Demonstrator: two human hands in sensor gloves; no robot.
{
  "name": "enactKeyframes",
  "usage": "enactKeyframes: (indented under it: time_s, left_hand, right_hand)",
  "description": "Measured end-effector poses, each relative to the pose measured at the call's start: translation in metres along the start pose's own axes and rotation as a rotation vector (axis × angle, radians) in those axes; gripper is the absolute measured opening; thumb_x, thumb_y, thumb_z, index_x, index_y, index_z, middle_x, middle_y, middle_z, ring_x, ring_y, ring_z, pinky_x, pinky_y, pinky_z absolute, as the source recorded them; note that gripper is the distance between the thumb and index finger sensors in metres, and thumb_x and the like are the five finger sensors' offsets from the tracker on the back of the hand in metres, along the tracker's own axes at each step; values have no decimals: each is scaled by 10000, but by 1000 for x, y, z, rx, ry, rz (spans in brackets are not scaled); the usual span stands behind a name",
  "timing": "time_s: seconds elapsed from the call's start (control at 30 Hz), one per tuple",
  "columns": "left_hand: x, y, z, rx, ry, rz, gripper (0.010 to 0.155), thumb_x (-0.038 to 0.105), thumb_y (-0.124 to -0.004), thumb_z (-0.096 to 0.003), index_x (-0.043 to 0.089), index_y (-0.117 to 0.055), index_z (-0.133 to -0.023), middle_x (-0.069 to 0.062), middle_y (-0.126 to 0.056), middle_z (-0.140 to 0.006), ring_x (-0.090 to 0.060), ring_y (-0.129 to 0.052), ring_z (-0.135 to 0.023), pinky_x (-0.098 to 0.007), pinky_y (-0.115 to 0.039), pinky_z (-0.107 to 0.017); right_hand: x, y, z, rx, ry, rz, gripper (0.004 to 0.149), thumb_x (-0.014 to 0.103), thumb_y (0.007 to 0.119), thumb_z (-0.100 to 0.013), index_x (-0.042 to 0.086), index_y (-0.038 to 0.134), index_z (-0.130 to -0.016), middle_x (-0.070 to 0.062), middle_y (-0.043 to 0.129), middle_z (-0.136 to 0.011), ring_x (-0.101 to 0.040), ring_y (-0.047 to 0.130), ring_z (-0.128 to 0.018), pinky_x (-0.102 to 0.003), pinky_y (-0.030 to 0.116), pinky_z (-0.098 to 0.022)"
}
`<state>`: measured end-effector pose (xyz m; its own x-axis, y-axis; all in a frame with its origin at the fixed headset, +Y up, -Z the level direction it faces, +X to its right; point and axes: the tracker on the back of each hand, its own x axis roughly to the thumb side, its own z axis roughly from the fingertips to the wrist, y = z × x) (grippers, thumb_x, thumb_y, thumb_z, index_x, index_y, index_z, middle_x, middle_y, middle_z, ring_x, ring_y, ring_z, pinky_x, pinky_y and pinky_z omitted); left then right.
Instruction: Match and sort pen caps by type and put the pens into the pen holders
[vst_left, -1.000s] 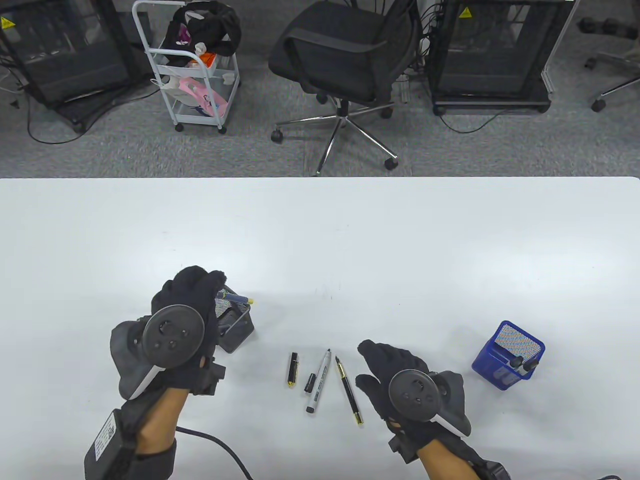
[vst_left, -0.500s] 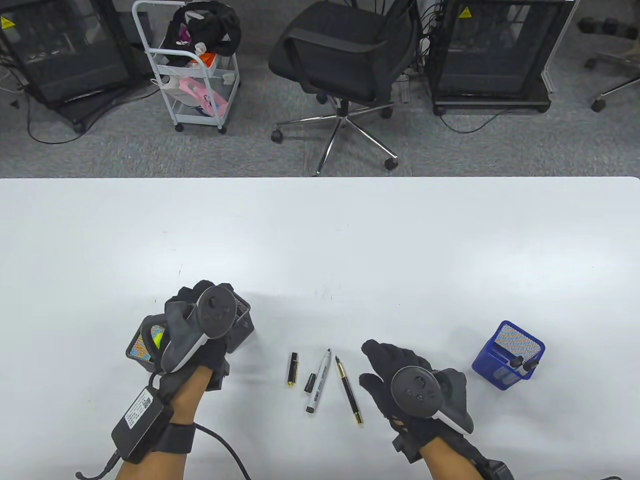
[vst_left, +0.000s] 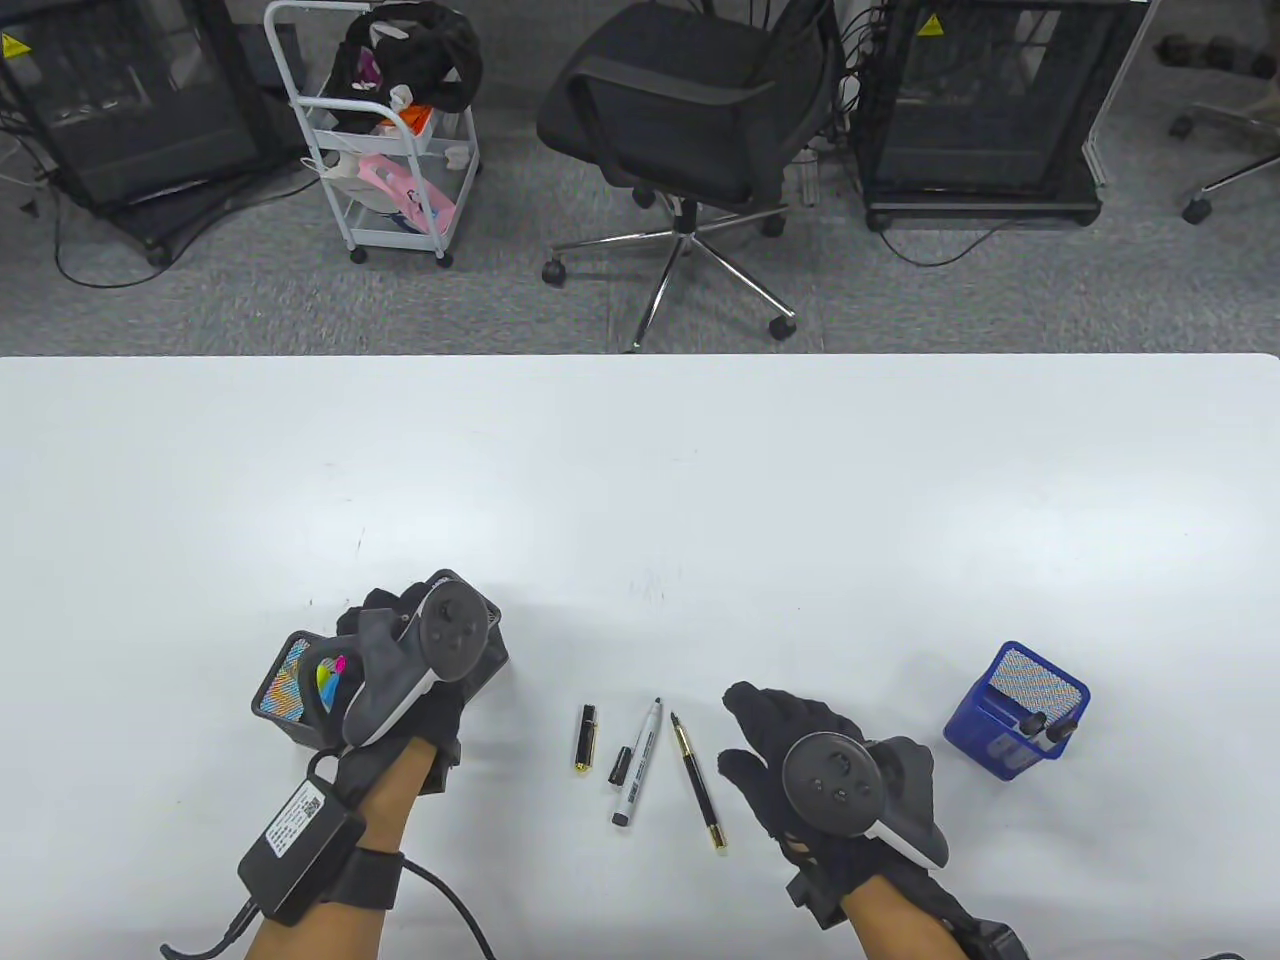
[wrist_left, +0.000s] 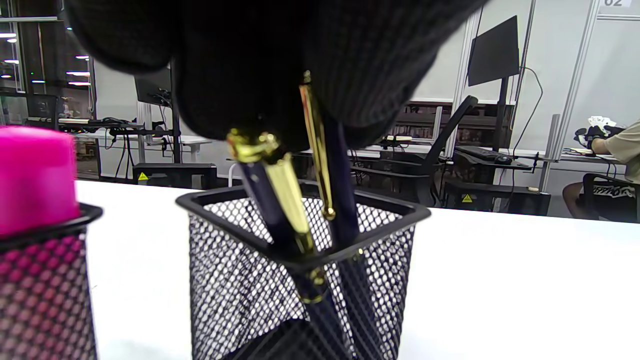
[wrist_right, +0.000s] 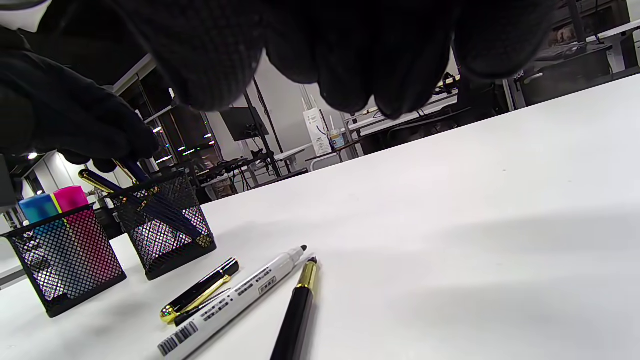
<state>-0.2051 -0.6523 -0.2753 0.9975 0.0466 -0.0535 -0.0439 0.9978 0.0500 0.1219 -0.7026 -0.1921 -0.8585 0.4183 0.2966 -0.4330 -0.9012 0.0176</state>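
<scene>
My left hand (vst_left: 395, 625) hovers over a black mesh holder (vst_left: 487, 662) and pinches the top of a blue-and-gold pen (wrist_left: 340, 200) that stands in it beside a second blue-and-gold pen (wrist_left: 272, 200). To the right lie a black-and-gold cap (vst_left: 586, 738), a small black cap (vst_left: 621, 765), an uncapped white marker (vst_left: 637, 762) and an uncapped black-and-gold pen (vst_left: 698, 782). Just right of that pen my right hand (vst_left: 765, 730) is open, fingers loosely bent above the table. In the right wrist view its fingers (wrist_right: 350, 60) hang above the marker (wrist_right: 235, 300).
A second black mesh holder (vst_left: 285, 690) with pink and yellow highlighters stands left of my left hand. At the right stands a blue mesh holder (vst_left: 985, 735) with two capped markers. An office chair (vst_left: 690, 110) and a cart (vst_left: 375, 130) stand beyond the table's far edge.
My left hand has turned and lowered the blue pen into the black mesh holder, uncovering the highlighter holder. The right hand has barely moved.
</scene>
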Motion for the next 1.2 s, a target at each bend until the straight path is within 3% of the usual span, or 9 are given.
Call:
enactKeyframes:
  time_s: [0.3,0.53,0.77,1.0,1.2]
  left_hand:
    - [-2,19,14,66,-32,41,411,283,-862,-464,214,-949,-860,-145,-955,-909,-407,-947,-762,-697,-689,-615]
    - [4,36,47,115,-221,211,476,360,-847,-460,206,-902,-907,-166,-941,-914,-397,-958,-749,-674,-726,-591]
    - [13,8,74,82,-345,333,526,397,-849,-453,188,-868,-935,-176,-953,-894,-387,-979,-719,-661,-754,-563]
    - [26,-28,80,-21,-424,341,551,405,-852,-450,172,-849,-949,-186,-954,-885,-389,-984,-705,-658,-762,-547]
    - [29,-39,82,-46,-447,325,555,406,-852,-449,166,-848,-949,-191,-956,-879,-389,-987,-698,-658,-763,-543]
  right_hand:
    - [0,0,1,1,1,-2,642,419,866,-434,137,694,-985,-193,821,-924,-412,885,-806,-613,738,-603]
    - [-1,0,1,-4,10,-1,645,420,867,-433,135,692,-986,-195,821,-923,-414,885,-804,-604,746,-598]
    - [-1,1,1,0,19,8,653,423,870,-432,128,690,-985,-200,826,-915,-415,891,-794,-577,769,-580]
    - [0,4,2,7,47,26,670,435,877,-426,113,688,-982,-208,843,-893,-411,917,-758,-514,818,-522]
    - [11,9,0,57,83,70,684,441,885,-420,93,691,-976,-223,880,-850,-402,969,-688,-453,865,-441]
